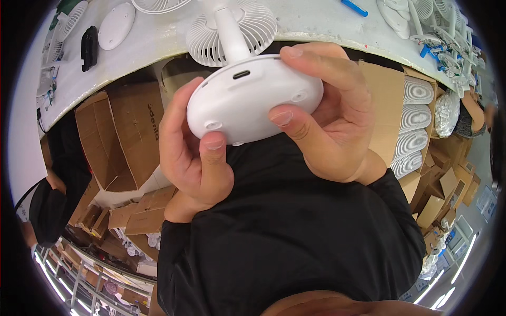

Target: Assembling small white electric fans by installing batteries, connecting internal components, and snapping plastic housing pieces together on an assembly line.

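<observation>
A white desk fan [253,102] is tilted in the air before me, its round base toward me and its slatted head pointing away. My left hand [192,150] grips the base's left side, the thumb pressed by a small round foot. My right hand [334,110] clasps the right side, its thumb on the underside and fingers over the upper edge. A dark oval port shows on the base's rim. The stem runs up to the fan head [232,34], which is partly hidden behind it.
Beyond the fan is a white worktable [321,23] with a blue tool [354,7], a black device [89,48], a white round base [116,26] and several fan parts. Open cardboard boxes [122,137] stand at left. A carton of stacked white grilles [414,118] is at right. People sit at both sides.
</observation>
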Action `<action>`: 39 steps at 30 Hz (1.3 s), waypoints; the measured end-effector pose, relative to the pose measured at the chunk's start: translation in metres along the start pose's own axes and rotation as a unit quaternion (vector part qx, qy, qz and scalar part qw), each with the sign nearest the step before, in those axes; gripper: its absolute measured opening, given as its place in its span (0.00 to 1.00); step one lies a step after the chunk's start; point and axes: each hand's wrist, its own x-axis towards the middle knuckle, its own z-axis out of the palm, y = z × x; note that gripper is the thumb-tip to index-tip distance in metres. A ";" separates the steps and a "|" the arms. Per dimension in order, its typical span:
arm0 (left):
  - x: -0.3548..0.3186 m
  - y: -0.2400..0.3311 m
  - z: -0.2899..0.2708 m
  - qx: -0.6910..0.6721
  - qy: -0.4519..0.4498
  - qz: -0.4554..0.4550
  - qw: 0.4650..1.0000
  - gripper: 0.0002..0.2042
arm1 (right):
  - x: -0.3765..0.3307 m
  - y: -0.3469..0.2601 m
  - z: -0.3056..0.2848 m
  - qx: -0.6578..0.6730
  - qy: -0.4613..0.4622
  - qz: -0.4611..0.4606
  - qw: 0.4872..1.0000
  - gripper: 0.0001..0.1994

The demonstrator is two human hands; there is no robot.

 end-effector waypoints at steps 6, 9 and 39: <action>-0.002 -0.001 0.001 -0.063 0.002 -0.020 0.998 0.26 | 0.015 -0.008 -0.005 -0.026 -0.045 0.045 0.998 0.23; -0.002 0.000 -0.002 -0.075 0.001 -0.039 0.996 0.26 | 0.023 -0.012 -0.007 -0.035 -0.073 0.090 0.993 0.22; 0.101 0.022 0.025 0.039 -0.048 0.360 0.931 0.23 | 0.029 -0.014 0.003 0.408 -0.110 0.249 0.872 0.30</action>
